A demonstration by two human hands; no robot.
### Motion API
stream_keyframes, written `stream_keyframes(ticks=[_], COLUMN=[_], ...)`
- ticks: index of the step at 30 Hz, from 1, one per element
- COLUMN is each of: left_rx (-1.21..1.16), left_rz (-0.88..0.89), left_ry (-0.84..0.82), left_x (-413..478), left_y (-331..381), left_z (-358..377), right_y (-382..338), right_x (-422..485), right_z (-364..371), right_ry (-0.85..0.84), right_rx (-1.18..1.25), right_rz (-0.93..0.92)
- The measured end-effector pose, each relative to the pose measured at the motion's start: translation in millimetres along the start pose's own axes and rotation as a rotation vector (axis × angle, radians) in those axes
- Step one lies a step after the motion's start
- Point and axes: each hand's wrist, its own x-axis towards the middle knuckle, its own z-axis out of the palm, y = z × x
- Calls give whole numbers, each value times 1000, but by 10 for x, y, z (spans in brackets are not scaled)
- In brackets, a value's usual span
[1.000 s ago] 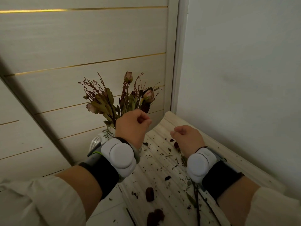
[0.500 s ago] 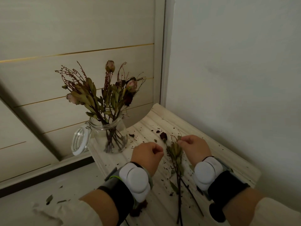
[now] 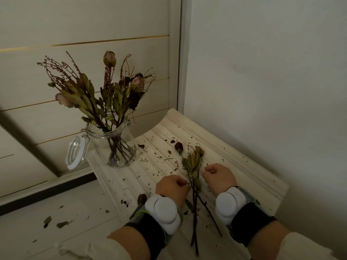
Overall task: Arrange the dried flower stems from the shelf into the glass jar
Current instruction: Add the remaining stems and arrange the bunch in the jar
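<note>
At the far left, a few leaf scraps (image 3: 47, 221) lie on the pale floor below the shelf's left edge. Just right of them the hinged lid (image 3: 74, 156) hangs open, out past that edge and over the floor. The glass jar (image 3: 120, 147) it belongs to stands upright at the shelf's left rear corner, close to the edge. It holds a spread bunch of dried flowers (image 3: 90, 94) whose heads fan out in front of the panelled wall (image 3: 84, 25) behind. The shelf (image 3: 234, 162) is a pale ribbed board. Its back butts against the panelling, and its long right side runs along the plain wall (image 3: 272, 91). Between the jar and the hands is an open strip of wood, dusted only with crumbs and small petal bits. One dark petal (image 3: 141, 198) sits near the left edge, beside the left wrist. The left hand (image 3: 171, 187) rests on the board with its fingers curled, the fingertips touching the loose stems (image 3: 191, 166). Whether it grips one cannot be told. The stems lie lengthwise along the middle of the board, heads toward the back and cut ends toward the near edge. The right hand (image 3: 219, 177) sits just on their other side, also with curled fingers close to the leaves. A thin wisp shows at its fingertips, but a grip cannot be made out. To its right, bare board runs to the wall and to the near right corner.
</note>
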Motion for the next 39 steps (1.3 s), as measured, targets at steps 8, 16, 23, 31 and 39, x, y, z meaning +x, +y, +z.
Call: stream_keyframes(ticks=[8,16,23,31,39], left_rx=[86,178,218,192,152], left_rz=[4,43,51,-5,-92], left_ry=[-22,-80,-91,-72,18], left_x=[9,21,149,207,228], left_y=[59,116,77,54,36], left_z=[104,128,197,217,257], right_y=[108,26,-51,-72,-54], right_x=[75,94,74,83,176], right_z=[87,55,21,67,107], right_ry=[-5,-15,-56,-98,-91], right_rx=[65,-99,-184,-149,-47], right_rz=[40,-18,-53,-46,21])
